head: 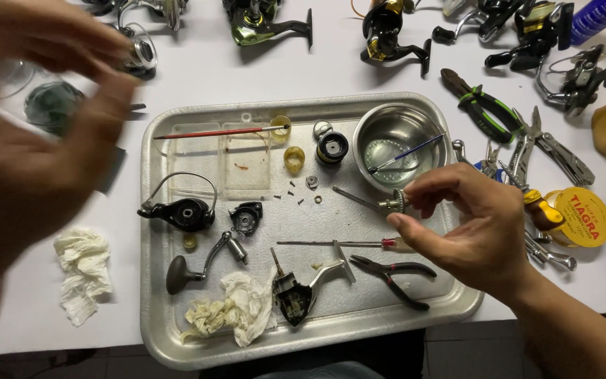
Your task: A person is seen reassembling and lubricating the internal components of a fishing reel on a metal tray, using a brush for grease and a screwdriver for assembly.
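Note:
My right hand (468, 228) pinches a small metal geared shaft (391, 204) between thumb and fingers, just above the right part of a metal tray (177, 337). My left hand (33, 133) is raised near the camera at the left, blurred, fingers spread and empty. On the tray lie a black reel rotor with wire bail (180, 210), a reel handle (201, 261), a black reel body (292, 295), a small black part (245, 217), a spool (331, 147), a screwdriver (338, 243), dark pliers (394, 274) and tiny screws (296, 188).
A steel bowl (391, 130) with a blue brush stands at the tray's back right. A red-handled brush (212, 132) lies over a clear box. Crumpled tissues (82, 270) lie left of the tray. Several spinning reels line the back; pliers, multitools and a yellow tin (583, 216) sit right.

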